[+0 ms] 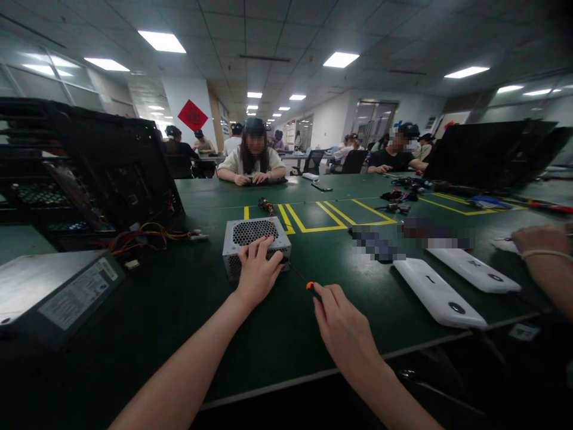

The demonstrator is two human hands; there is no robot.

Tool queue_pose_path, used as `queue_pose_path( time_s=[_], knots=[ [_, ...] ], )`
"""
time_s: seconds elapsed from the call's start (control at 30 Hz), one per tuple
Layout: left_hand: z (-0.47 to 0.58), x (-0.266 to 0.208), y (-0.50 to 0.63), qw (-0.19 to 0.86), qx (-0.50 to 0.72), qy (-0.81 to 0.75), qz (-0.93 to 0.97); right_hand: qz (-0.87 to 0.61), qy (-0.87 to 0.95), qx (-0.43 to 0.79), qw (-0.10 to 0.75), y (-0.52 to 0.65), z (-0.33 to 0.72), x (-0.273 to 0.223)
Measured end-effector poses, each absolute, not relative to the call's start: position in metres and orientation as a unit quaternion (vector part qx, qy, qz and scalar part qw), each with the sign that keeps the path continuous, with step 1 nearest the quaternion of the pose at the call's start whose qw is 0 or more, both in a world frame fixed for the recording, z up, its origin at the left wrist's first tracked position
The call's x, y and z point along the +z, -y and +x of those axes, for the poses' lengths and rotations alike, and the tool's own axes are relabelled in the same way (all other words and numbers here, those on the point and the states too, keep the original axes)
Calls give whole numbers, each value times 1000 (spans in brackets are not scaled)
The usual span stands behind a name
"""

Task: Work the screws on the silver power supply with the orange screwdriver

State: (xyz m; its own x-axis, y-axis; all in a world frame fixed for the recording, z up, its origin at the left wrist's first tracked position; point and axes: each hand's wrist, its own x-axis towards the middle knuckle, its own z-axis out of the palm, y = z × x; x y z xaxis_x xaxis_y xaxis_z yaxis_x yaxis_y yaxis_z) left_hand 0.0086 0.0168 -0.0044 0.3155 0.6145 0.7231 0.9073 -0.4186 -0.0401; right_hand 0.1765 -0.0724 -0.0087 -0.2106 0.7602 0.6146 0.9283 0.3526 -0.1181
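1. head view: the left hand [258,272] rests on a grey metal box [251,232], fingers spread over its top and near right edge.
2. the box sits on the green table [380,310], in front of the person and near the yellow lines [326,229].
3. the right hand [344,325] pinches the orange-and-black handle of a screwdriver [310,286]; its thin shaft slants toward the box's right side, but i cannot tell whether the tip touches.
4. a black computer case [129,179] stands to the left.
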Motion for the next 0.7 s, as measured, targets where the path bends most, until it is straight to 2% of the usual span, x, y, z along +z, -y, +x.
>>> queue_pose_path(
  time_s=[0.27, 0.53, 0.7],
  knots=[
    [8, -4, -18, 221, -333, 489, -776, -569, 735, -47, 365, 64, 163, -12],
    [7, -3, -18, 214, -335, 489, -776, -549, 768, -193, 269, 67, 173, -2],
    [7, -3, -18, 217, -326, 492, -778, -572, 755, -130, 293, 62, 170, -4]
  ],
)
